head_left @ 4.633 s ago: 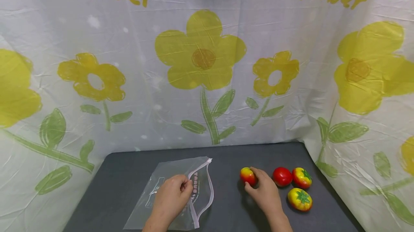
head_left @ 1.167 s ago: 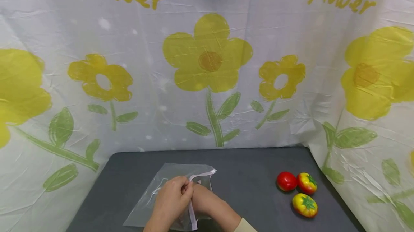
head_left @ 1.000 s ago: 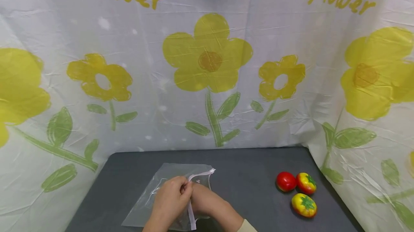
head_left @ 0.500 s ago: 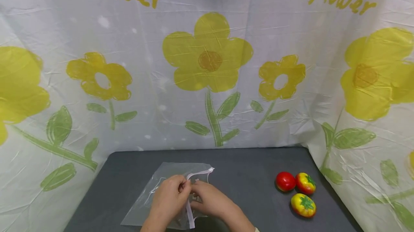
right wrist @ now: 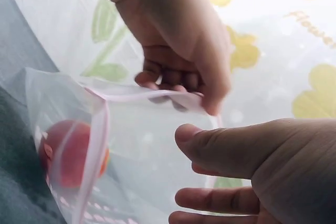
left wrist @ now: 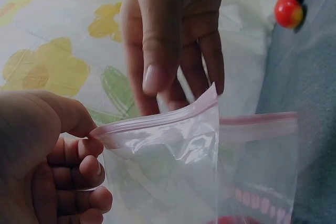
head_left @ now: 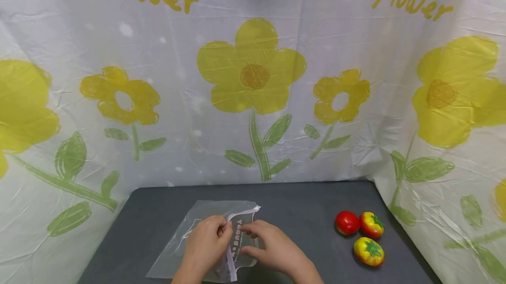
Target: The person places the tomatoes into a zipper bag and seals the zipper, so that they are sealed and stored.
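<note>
Right hand (head_left: 272,249) now outside bag (head_left: 205,240)

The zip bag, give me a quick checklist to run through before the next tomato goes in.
1. Bag mouth held: left hand pinches the pink zip strip of the zip bag. Ok.
2. Mouth wide enough: strips are parted, width against a tomato unclear. Cannot tell.
3. Right hand free: fingers relaxed, holding nothing. Ok.
4. One tomato inside: lies low in the bag. Ok.
5. Next ones available: three tomatoes lie on the table to the right. Ok.
</note>
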{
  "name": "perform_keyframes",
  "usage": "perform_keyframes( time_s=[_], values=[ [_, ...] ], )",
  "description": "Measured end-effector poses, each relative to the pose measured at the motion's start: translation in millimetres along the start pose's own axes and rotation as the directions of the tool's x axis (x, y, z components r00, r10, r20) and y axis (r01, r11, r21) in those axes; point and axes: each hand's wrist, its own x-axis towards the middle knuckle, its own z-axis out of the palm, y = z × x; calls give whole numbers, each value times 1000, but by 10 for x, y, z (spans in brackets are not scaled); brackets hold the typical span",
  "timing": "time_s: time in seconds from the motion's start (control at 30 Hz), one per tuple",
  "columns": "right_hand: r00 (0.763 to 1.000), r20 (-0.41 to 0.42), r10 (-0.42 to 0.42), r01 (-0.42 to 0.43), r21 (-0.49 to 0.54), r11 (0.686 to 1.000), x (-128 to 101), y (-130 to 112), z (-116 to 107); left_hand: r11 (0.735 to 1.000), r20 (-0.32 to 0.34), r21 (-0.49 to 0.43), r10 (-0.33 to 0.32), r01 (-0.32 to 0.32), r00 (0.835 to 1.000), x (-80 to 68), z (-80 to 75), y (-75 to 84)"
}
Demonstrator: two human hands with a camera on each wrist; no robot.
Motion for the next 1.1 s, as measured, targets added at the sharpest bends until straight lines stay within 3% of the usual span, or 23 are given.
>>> perform_keyframes(
  time_s=[0.37,0.6,0.77,1.0,1.1],
  values=[
    [985,-103,136,-137,-5,991,-426,199,-242,1000,-12,5,-1,1,1000,-3,7,-11],
    [946,-125,300,-305,-23,952,-700,441,-414,1000,2,-2,-8,8,1000,-19,-11,-11],
    [899,-179,400,-410,-20,912,-955,624,-545,1000,-6,1,-6,6,1000,-34,-2,-28],
    [784,-250,568,-591,-19,807,-1361,879,-703,999,-52,-10,33,-34,998,-63,-1,-76],
    [747,-251,615,-647,-65,759,-1488,961,-779,999,-63,-7,44,-45,997,-62,-15,-90]
  ],
)
